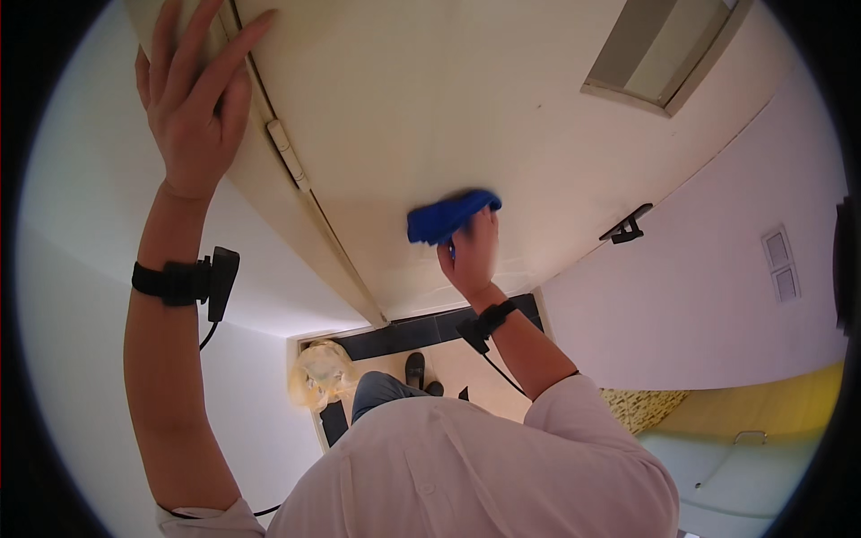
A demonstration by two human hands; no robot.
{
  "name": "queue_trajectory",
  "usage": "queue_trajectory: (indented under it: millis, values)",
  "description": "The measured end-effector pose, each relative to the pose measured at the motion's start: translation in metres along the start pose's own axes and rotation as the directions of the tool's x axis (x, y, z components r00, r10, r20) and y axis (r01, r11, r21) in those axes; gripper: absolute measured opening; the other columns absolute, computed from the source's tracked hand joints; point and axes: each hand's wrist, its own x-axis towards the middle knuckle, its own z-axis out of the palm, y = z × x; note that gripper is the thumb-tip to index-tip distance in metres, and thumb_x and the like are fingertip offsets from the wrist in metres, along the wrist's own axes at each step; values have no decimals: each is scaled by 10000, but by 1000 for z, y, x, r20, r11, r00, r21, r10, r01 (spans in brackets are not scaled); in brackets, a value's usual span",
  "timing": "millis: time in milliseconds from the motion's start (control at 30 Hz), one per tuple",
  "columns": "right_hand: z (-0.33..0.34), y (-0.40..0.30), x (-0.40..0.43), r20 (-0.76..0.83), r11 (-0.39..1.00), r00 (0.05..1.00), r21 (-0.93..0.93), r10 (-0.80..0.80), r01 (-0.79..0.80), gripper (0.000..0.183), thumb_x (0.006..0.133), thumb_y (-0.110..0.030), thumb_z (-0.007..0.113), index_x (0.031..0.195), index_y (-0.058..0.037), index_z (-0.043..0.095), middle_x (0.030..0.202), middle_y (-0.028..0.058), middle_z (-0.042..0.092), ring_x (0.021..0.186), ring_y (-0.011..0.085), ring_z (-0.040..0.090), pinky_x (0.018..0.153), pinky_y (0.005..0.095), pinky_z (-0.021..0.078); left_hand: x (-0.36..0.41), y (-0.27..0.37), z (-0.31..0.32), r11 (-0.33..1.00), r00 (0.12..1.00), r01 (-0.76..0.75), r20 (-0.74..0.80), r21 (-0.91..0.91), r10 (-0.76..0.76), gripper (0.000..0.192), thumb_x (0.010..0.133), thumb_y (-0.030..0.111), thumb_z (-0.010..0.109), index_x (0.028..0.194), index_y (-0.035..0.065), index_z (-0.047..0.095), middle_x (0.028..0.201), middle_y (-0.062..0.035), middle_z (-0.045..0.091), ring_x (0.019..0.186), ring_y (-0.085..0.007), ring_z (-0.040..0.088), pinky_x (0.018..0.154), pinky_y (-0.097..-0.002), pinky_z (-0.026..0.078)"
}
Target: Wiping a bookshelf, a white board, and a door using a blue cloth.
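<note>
A cream-coloured door [403, 121] fills the view before me, with a hinge [288, 155] along its left side. My left hand [195, 101] lies spread on the door frame at the upper left, fingers apart, holding nothing. Low on the door, my right hand [474, 252] holds a bunched blue cloth [451, 216] against its surface. The right hand is slightly blurred, and the cloth hides part of its fingers. Both forearms wear black straps with small black devices and cables.
A framed glass pane [656, 54] is set in the door at the upper right. A black door handle [627, 225] juts out at the right edge. Wall switches [780, 263] are further right. On the floor by the left wall stands a bag-lined bin [323, 373], near my shoes [416, 370].
</note>
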Motion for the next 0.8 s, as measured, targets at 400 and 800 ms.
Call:
queue_trajectory:
  millis: [400, 800]
  values:
    - [6, -7, 17, -68, 989, 987, 13, -149, 150, 306, 786, -156, 678, 1088, -110, 684, 1363, 168, 530, 1328, 373, 458, 1109, 592, 307, -2, 2, -2, 999, 1000, -10, 14, 52, 9, 407, 893, 89, 557, 1232, 233, 730, 1460, -41, 545, 1397, -359, 413, 1102, -487, 312]
    - [24, -30, -1, 57, 984, 985, 77, -164, 160, 389, 746, -95, 696, 1133, -128, 673, 1332, 133, 552, 1320, 311, 469, 1110, 554, 330, -15, -18, 3, 992, 996, -73, 55, 100, 68, 378, 894, 115, 558, 1235, 158, 715, 1504, -116, 475, 1447, -385, 307, 1157, -513, 251]
